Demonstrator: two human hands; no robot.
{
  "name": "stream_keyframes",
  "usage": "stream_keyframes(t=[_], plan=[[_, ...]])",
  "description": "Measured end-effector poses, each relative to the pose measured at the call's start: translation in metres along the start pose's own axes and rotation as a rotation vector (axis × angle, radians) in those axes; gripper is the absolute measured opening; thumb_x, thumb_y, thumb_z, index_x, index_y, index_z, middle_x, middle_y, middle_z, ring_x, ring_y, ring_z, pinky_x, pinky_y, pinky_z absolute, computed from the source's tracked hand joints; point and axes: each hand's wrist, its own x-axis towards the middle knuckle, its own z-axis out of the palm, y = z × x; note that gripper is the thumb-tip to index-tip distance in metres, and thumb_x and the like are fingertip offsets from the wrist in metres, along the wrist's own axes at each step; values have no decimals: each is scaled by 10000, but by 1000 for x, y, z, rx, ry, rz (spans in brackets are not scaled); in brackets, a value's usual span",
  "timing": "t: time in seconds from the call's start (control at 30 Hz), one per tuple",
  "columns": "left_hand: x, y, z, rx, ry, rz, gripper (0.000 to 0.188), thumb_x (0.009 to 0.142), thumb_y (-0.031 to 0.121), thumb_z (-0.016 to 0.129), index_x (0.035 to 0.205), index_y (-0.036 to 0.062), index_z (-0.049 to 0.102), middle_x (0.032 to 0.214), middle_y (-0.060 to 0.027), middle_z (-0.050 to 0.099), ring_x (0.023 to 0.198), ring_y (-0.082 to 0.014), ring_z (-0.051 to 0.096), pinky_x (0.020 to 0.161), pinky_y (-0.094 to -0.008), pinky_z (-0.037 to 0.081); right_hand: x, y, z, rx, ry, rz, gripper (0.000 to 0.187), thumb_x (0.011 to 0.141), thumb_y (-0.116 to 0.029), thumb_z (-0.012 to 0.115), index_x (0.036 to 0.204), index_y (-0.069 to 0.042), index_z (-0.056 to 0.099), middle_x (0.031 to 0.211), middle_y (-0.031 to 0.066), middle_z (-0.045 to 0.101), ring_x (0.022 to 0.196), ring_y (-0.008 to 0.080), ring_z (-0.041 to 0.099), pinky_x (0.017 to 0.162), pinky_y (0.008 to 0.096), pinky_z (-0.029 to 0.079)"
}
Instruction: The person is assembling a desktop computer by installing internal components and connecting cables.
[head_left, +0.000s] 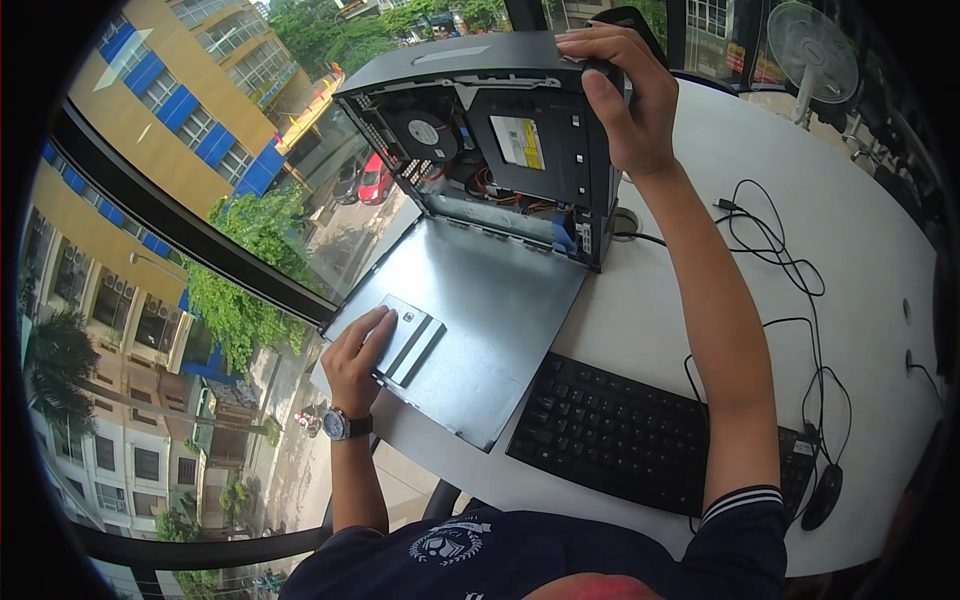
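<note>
A black desktop computer case [459,64] stands on the white table with one side uncovered. Inside it I see a fan [425,135], a drive cage with a white and yellow label, and several cables. My right hand [635,100] grips the case's upper right corner, thumb on the near face and fingers over the top. The silver side panel [490,310] lies flat in front of the opening, its far edge along the case's base. At its left edge, my left hand [355,362] holds the panel beside a raised latch plate [412,340]; the thumb is hidden.
A black keyboard [610,430] lies at the panel's right, with a black mouse [823,497] beyond it. Loose black cables [790,265] trail over the table [690,240]. A window frame [190,210] borders the left side; a white fan [812,60] stands far right.
</note>
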Motion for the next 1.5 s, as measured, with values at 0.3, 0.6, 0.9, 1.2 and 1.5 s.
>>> stream_keyframes(t=[0.3, 0.6, 0.9, 1.2, 1.5], plan=[[1, -1, 1, 19, -26, 12, 328, 853, 36, 670, 1156, 120, 765, 1114, -76, 751, 983, -253, 746, 782, -348, 605, -2, 6, -1, -4, -4, -21, 266, 960, -234, 596, 1053, -16, 715, 1134, 129, 722, 1097, 257, 663, 980, 368, 500], [-5, 0, 6, 18, -48, -11, 320, 866, 35, 650, 1157, 103, 766, 1145, -85, 748, 1037, -269, 741, 829, -362, 607, 2, 7, 3, 78, 78, 14, 294, 936, -274, 634, 959, 17, 670, 891, 153, 664, 823, 276, 637, 766, 383, 493], [-1, -8, 3, 16, -56, -41, 339, 853, 23, 640, 1152, 118, 771, 1144, -77, 749, 997, -269, 745, 816, -364, 601, 3, 1, 3, -11, 144, -13, 289, 930, -268, 623, 914, 19, 652, 854, 163, 658, 790, 304, 645, 744, 388, 508], [-9, -15, 17, -40, -28, -115, 365, 863, -2, 609, 1172, 112, 767, 1179, -95, 742, 1043, -286, 736, 853, -384, 594, -1, -3, 13, -48, 175, -19, 264, 883, -257, 658, 890, 6, 662, 860, 169, 675, 812, 313, 649, 768, 404, 509], [-13, -7, 9, -45, -133, -77, 462, 844, -54, 598, 1253, 119, 726, 1256, -94, 717, 1085, -297, 722, 897, -396, 588, 2, -3, 12, -54, 149, -62, 276, 890, -269, 653, 911, 7, 657, 880, 165, 674, 840, 321, 644, 800, 414, 497]])
